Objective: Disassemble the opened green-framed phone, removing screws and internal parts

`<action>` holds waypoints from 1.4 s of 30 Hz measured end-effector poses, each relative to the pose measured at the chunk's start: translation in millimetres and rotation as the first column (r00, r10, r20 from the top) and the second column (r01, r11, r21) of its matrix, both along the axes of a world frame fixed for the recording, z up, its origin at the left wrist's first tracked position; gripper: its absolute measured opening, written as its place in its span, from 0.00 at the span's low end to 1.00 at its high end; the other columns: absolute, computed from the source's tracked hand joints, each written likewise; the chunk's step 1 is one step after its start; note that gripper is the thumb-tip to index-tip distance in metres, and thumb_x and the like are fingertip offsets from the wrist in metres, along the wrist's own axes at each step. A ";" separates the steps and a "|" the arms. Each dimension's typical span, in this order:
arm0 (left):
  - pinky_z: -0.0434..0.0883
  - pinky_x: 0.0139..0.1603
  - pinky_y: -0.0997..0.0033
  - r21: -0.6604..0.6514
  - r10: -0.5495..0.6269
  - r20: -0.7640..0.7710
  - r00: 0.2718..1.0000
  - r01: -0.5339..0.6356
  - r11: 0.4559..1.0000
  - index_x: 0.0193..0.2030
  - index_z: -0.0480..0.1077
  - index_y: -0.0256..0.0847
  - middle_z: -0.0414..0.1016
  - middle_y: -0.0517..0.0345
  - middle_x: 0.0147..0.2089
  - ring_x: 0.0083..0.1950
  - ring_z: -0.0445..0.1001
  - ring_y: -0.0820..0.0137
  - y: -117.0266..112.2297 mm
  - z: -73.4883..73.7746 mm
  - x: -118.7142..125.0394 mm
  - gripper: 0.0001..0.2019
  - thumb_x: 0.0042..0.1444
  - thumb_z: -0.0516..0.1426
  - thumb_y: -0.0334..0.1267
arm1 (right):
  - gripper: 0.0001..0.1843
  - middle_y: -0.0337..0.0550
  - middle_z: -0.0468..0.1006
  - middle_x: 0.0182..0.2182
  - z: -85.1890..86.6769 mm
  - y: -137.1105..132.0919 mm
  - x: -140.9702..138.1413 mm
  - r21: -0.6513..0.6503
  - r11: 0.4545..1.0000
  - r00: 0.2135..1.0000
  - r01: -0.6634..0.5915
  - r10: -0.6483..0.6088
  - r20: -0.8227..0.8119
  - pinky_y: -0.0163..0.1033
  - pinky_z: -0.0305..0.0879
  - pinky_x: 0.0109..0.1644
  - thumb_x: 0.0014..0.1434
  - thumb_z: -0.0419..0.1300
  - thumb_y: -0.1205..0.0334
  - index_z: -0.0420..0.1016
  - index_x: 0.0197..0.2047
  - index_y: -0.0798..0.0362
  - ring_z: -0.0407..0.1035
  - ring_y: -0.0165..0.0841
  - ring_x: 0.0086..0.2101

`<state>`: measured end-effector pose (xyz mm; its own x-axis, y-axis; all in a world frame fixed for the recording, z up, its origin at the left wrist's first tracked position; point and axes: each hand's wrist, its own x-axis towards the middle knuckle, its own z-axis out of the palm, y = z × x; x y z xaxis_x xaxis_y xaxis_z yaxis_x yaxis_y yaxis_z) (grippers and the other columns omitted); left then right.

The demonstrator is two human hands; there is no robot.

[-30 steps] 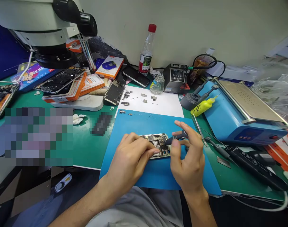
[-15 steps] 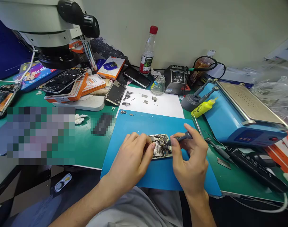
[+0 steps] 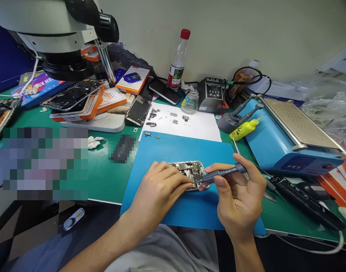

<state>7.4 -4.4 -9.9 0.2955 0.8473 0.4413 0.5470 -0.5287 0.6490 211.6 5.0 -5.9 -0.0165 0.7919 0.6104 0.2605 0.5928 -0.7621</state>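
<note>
An opened phone lies on the blue mat, its circuit boards and inner parts exposed. My left hand covers its left and lower part, fingers and thumb closed at the lower edge; whether a small part is between the fingertips is hidden. In my right hand is a dark grey screwdriver, tilted, its tip end pointing left at the phone's right part. My thumb and fingers grip its shaft, and the forefinger is bent over its end cap.
White paper with several small parts lies behind the mat. A microscope overhangs the left side. On the right stand a blue heating plate machine, a yellow squeeze bottle and a black handheld tool. A glass jar stands behind.
My right hand has shifted right and turned, so more of the screwdriver shows, lying flatter. The left hand's fingertips have moved slightly right and down along the phone.
</note>
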 end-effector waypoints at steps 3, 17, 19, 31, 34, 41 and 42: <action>0.65 0.50 0.59 -0.022 -0.036 -0.030 0.999 0.036 0.999 0.46 0.78 0.43 0.86 0.62 0.43 0.45 0.77 0.62 -0.5 1.8 0.7 0.05 0.78 0.63 0.34 | 0.29 0.38 0.83 0.45 -1.1 1.4 -0.1 0.036 0.989 0.989 0.145 -0.145 0.007 0.36 0.82 0.34 0.78 0.63 0.68 0.67 0.76 0.38 0.78 0.27 0.29; 0.67 0.42 0.61 -0.207 0.045 0.136 0.990 -0.016 0.978 0.45 0.69 0.46 0.77 0.62 0.39 0.40 0.71 0.64 -5.4 12.6 -1.4 0.12 0.84 0.49 0.33 | 0.33 0.44 0.84 0.45 -9.3 4.0 0.4 0.125 0.918 0.864 0.375 -0.396 0.312 0.39 0.85 0.40 0.77 0.64 0.67 0.63 0.80 0.45 0.79 0.31 0.34; 0.67 0.42 0.61 -0.204 0.046 0.127 0.991 -0.019 0.979 0.45 0.69 0.46 0.76 0.62 0.39 0.40 0.71 0.64 -5.2 12.5 -1.3 0.12 0.84 0.49 0.34 | 0.33 0.44 0.84 0.46 -8.9 4.1 0.3 0.134 0.917 0.859 0.375 -0.398 0.322 0.39 0.85 0.40 0.77 0.63 0.67 0.63 0.80 0.45 0.80 0.31 0.35; 0.68 0.42 0.61 -0.145 0.071 0.092 0.993 -0.057 0.988 0.41 0.71 0.47 0.77 0.61 0.38 0.40 0.73 0.62 -4.7 3.6 -0.3 0.12 0.82 0.54 0.35 | 0.30 0.48 0.85 0.55 -8.5 1.0 1.0 0.105 0.947 0.873 0.304 -0.321 0.368 0.39 0.85 0.43 0.80 0.59 0.67 0.60 0.80 0.43 0.84 0.33 0.42; 0.69 0.42 0.62 -0.152 0.071 0.105 0.992 -0.054 0.987 0.42 0.73 0.48 0.77 0.61 0.38 0.40 0.74 0.62 -5.3 1.3 -0.3 0.12 0.81 0.55 0.36 | 0.31 0.47 0.86 0.55 -8.8 -0.2 0.1 0.110 0.942 0.859 0.317 -0.334 0.388 0.38 0.85 0.44 0.81 0.58 0.67 0.59 0.81 0.42 0.84 0.33 0.41; 0.70 0.41 0.62 -0.171 0.058 0.074 0.996 -0.045 0.984 0.43 0.74 0.48 0.78 0.61 0.39 0.41 0.75 0.62 -4.1 -1.9 -3.0 0.12 0.82 0.55 0.38 | 0.32 0.48 0.85 0.57 -7.4 -1.3 1.7 0.146 0.946 0.849 0.289 -0.324 0.417 0.39 0.85 0.45 0.80 0.58 0.68 0.58 0.81 0.40 0.84 0.33 0.44; 0.70 0.41 0.62 -0.169 0.050 0.065 0.997 -0.039 0.985 0.43 0.74 0.48 0.78 0.61 0.39 0.41 0.75 0.62 -3.9 -2.6 -3.7 0.12 0.82 0.54 0.38 | 0.32 0.48 0.85 0.58 -6.7 -1.4 2.0 0.148 0.949 0.852 0.278 -0.315 0.419 0.39 0.86 0.46 0.80 0.57 0.68 0.58 0.81 0.40 0.84 0.33 0.44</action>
<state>3.7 -8.3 -12.4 0.2296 0.9227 0.3098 0.5187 -0.3854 0.7632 213.6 3.6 -12.6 -0.0647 0.7507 0.6575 0.7251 0.4880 -0.4859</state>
